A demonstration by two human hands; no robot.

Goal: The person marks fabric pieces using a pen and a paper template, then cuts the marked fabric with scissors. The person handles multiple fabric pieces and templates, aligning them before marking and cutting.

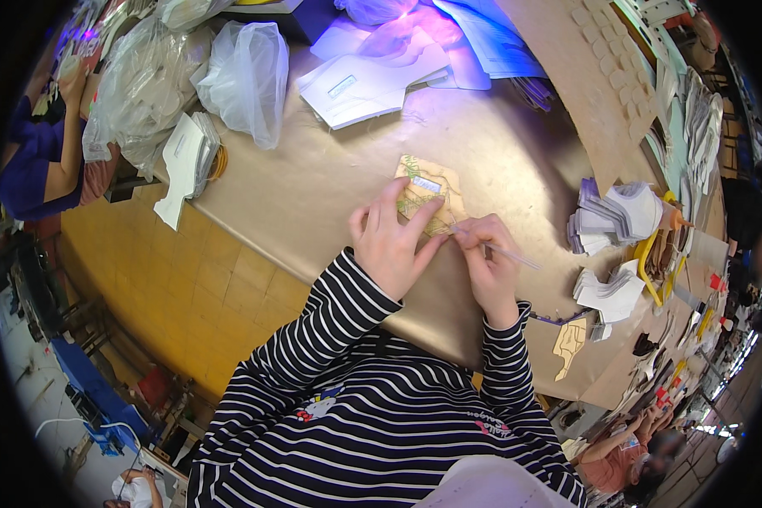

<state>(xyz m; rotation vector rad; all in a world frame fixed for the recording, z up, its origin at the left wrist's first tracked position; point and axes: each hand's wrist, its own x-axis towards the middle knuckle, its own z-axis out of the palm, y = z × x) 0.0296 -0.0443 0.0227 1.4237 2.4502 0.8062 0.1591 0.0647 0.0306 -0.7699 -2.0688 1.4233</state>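
A small flat tan piece [454, 184] with green lines and a pale label lies on the brown-covered table in front of me. My left hand [392, 244] rests over it with fingers spread, the fingertips pressing on its left side and near edge. At its near right corner, my right hand [488, 254] pinches a slim, pale, see-through pen [516, 256]. The pen's tip meets the piece or sits just above it; the fingers partly hide that spot.
Stacks of white cut pieces [372, 80] lie at the far side. Clear plastic bags [250, 80] stand far left. To the right are a bundle of white and purple pieces [614, 216], a yellow tool [649, 269] and a tan cutout [570, 345]. Other people sit nearby.
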